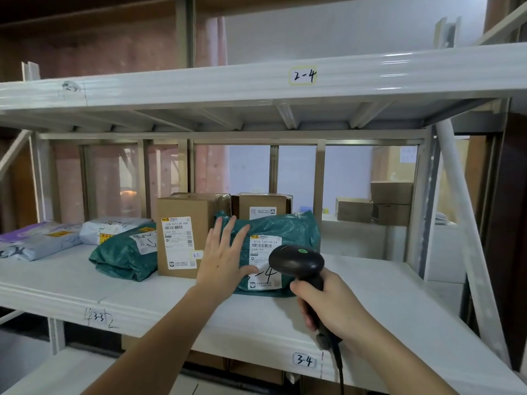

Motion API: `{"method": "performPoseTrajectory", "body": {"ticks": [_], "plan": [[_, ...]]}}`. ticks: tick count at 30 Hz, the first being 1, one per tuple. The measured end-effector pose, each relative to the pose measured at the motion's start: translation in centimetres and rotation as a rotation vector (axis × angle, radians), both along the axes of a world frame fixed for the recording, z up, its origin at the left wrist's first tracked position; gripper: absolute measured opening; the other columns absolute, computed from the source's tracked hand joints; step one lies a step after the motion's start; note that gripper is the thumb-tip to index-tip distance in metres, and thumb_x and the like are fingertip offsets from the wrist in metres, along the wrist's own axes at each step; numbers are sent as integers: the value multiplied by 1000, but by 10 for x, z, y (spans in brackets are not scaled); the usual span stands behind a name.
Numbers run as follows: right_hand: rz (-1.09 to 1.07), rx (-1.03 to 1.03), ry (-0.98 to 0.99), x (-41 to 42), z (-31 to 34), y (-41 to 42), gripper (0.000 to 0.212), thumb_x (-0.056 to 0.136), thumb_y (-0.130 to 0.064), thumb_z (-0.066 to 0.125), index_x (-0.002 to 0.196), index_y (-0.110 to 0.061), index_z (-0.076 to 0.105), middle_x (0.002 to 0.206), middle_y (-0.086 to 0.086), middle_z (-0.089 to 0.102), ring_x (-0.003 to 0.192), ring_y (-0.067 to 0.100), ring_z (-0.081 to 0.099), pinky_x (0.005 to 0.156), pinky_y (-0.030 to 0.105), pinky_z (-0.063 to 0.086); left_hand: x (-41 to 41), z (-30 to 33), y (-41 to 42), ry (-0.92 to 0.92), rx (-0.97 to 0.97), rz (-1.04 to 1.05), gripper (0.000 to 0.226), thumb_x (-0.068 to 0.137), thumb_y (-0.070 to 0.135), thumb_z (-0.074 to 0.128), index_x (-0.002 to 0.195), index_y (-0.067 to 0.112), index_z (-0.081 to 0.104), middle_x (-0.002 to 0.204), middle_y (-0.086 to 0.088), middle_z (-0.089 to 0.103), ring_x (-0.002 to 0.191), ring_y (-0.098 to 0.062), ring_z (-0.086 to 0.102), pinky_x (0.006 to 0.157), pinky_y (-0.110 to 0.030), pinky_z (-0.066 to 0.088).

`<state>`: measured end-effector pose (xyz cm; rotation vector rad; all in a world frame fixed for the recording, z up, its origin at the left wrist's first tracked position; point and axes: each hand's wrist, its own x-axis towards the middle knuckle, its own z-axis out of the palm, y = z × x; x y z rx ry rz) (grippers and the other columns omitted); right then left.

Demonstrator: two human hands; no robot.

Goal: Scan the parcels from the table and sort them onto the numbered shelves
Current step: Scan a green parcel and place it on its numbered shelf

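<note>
Teal poly-bag parcel (273, 246) sits on the shelf (370, 297) tagged 3-4 (304, 360), about mid-depth, leaning back against the small carton (262, 205) behind it. Its label (265, 262) faces us, handwritten digits partly hidden by our scanner (296, 262).

Risks from here, as we judge them:
- Bag is soft and propped on edge. If we pull our left hand (224, 259) off fast, it may slump forward toward the front edge.
- Scanner head is right in front of the label. It may be too close or at a bad angle, which could mean a misread or no read.
- Scanner cable (339, 369) hangs past the front edge and could snag the lip when we back out.
- Tall carton (182, 235) stands touching the bag's left side. A sideways shove could shift it into the other teal bag (125, 255).

Pose: our left arm reaches in from lower left, palm flat, fingers spread and straight, pressing the bag's left part with the thumb on the label. Nothing is pinched or held. Our right hand (328, 303) comes in from lower right with its fingers wrapped around the scanner handle in a firm grasp, head aimed at the label.

Grey and purple mailers (42, 240) lie near the shelf's left end.
</note>
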<state>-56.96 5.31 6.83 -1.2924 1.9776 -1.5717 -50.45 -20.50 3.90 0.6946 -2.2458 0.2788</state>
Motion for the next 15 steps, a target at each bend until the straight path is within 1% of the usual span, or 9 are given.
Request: {"method": "performPoseTrajectory", "body": {"ticks": [2,3,5,7,9,11,12,15], "plan": [[-3,4,6,-1,1,2,13,94,-17,58,84,-11,53,58,8,58,47,23,53,50,31,47,2,1,-3,-51,1,45,103,90,68,64,166,27,10,175,-7,0,161,-33,-13,126,-46,-10],[-5,7,10,-2,1,3,14,94,-17,58,84,-10,52,58,8,58,47,23,53,51,31,47,4,2,-4,-68,-6,66,102,91,66,64,167,26,9,175,-8,0,161,-34,-13,126,-47,-9],[-16,15,28,-3,2,6,15,95,-17,57,84,-9,52,58,8,58,48,24,54,53,33,48,5,1,-7,-69,-22,70,100,91,62,67,166,24,13,175,-9,3,161,-36,-10,130,-51,-3],[-31,15,33,-2,2,10,14,95,-17,58,84,-10,52,58,8,59,48,23,54,53,34,48,7,1,-7,-50,-30,77,101,87,58,75,165,24,21,174,-12,10,161,-38,-4,131,-56,6],[-45,12,22,-1,1,17,14,96,-17,57,84,-11,52,57,7,59,47,23,53,52,32,48,7,4,-1,-2,-47,83,103,82,55,81,164,23,27,173,-14,14,161,-39,1,130,-57,7],[-62,13,27,1,1,24,13,96,-17,57,84,-12,53,54,6,58,46,21,53,52,32,48,5,9,13,76,-73,0,95,83,49,83,160,21,35,172,-14,17,160,-38,4,129,-54,6],[-75,14,29,3,1,27,13,96,-17,58,84,-12,54,53,5,58,45,21,53,52,32,48,3,11,21,116,-97,-68,88,85,45,82,157,19,40,171,-13,19,160,-37,7,129,-54,8],[-141,9,17,11,1,39,11,96,-17,58,85,-15,55,52,5,58,45,18,53,50,30,48,-7,14,48,167,-145,-284,63,92,38,76,146,13,55,168,-14,30,158,-37,19,127,-58,22]]}}
